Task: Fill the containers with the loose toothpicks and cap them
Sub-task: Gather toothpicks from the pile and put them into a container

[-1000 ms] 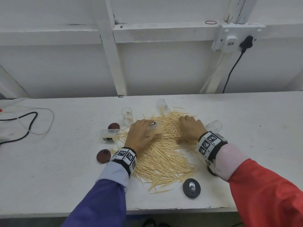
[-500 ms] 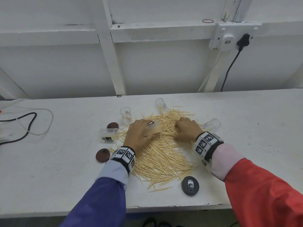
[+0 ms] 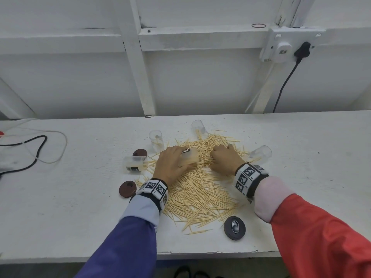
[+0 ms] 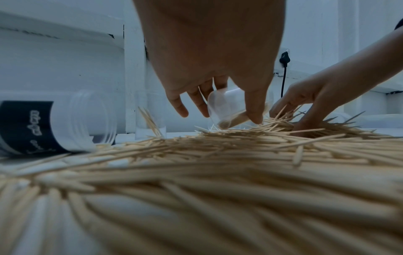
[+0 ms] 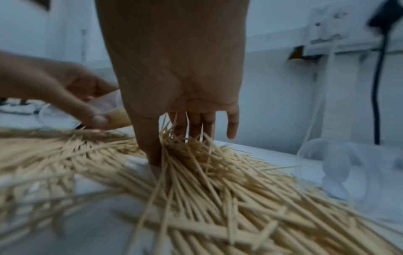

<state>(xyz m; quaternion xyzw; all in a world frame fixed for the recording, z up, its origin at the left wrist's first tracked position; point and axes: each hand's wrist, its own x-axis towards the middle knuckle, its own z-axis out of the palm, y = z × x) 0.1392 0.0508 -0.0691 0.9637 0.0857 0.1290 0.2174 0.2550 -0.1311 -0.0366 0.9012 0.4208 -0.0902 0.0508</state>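
Observation:
A wide heap of loose toothpicks (image 3: 200, 189) covers the middle of the white table (image 3: 80, 217). My left hand (image 3: 172, 163) grips a clear container (image 3: 189, 157) partly filled with toothpicks, tilted on its side over the heap (image 4: 224, 110). To its right, my right hand (image 3: 222, 157) has its thumb and fingers curled into the heap, pinching a bunch of toothpicks (image 5: 185, 143). Other clear containers: one upright (image 3: 156, 138), one tilted at the back (image 3: 197, 126), one lying at the right (image 3: 261, 153), and a labelled one lying at the left (image 3: 134, 163).
Two dark red caps (image 3: 140, 153) (image 3: 127, 188) lie left of the heap and a dark cap with a hole (image 3: 234, 228) lies near the front edge. Cables (image 3: 34, 155) trail at the far left. A wall socket with a black plug (image 3: 301, 51) is behind.
My right hand has drawn slightly leftward, closing its fingers into the toothpicks. The left hand keeps the container in about the same place.

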